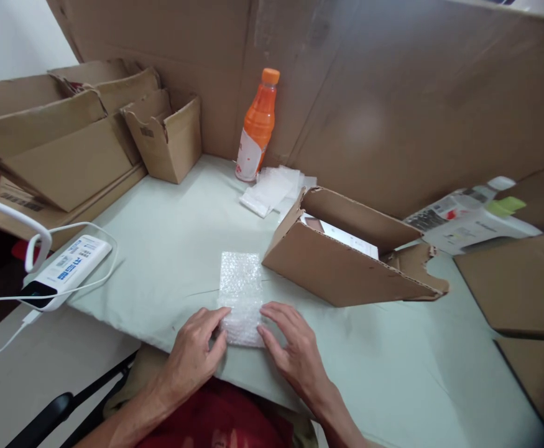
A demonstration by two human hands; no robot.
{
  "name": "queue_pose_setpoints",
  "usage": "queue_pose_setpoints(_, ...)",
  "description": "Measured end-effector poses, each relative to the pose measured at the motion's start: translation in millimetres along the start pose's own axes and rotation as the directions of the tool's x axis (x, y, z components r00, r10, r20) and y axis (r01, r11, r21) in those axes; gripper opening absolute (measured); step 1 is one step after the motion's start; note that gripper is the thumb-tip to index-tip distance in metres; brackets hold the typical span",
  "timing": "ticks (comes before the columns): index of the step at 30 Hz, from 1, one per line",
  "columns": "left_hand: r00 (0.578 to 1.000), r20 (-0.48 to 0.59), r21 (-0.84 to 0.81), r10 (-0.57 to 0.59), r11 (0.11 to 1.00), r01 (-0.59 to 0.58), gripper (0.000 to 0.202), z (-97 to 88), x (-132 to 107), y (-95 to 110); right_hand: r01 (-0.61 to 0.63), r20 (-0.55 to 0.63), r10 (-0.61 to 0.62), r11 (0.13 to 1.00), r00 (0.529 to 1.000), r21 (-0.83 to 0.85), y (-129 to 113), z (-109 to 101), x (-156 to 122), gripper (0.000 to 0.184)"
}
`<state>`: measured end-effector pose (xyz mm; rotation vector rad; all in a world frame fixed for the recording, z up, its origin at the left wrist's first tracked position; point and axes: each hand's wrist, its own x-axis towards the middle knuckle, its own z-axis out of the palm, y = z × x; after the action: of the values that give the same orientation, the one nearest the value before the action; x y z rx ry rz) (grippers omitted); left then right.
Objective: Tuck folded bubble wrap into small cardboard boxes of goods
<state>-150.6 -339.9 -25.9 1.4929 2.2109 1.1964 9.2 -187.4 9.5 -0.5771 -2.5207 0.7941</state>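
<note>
A strip of clear bubble wrap [240, 283] lies flat on the pale green table [169, 242], running away from me. My left hand [192, 354] pinches the strip's near left corner. My right hand [295, 348] pinches its near right corner. Both hands rest on the table close to its front edge, fingers curled onto the wrap.
An open cardboard box [346, 264] holding a white item stands just right of the wrap. An orange drink bottle [257, 127] and small clear bags [274, 186] sit at the back. Cardboard boxes [66, 143] stack at left, a white power bank [66, 270] with cables lies near them, papers [467, 218] at right.
</note>
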Motion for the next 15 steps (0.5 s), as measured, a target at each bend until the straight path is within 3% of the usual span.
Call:
queue_pose_setpoints(2, 0.999, -0.025, 0.042, 0.021, 0.999, -0.02, 0.031, 2.5, 2.6, -1.1, 0.113, -0.065, -0.12, 0.988, 0.991, -0.102, 1.4, -0.7, -9.0, 0.02)
queue_pose_setpoints(6, 0.998, -0.037, 0.059, 0.053, 0.997, -0.051, 0.031, 2.9, 3.3, -2.8, 0.238, 0.134, -0.217, 0.955, 0.967, -0.175, 4.9, 7.2, -15.3, 0.024)
queue_pose_setpoints(11, 0.983, -0.001, 0.055, 0.184, 0.981, -0.184, 0.045, -6.3, -2.8, -0.1, 0.161, 0.177, -0.149, 0.986, 0.973, -0.054, 9.7, 12.3, -2.3, 0.021)
queue_pose_setpoints(15, 0.971, 0.034, -0.008, 0.238, 0.971, -0.238, 0.035, -11.7, -6.8, 1.5, 0.036, 0.306, -0.055, 0.997, 0.95, 0.068, 7.3, 3.8, 3.8, 0.02)
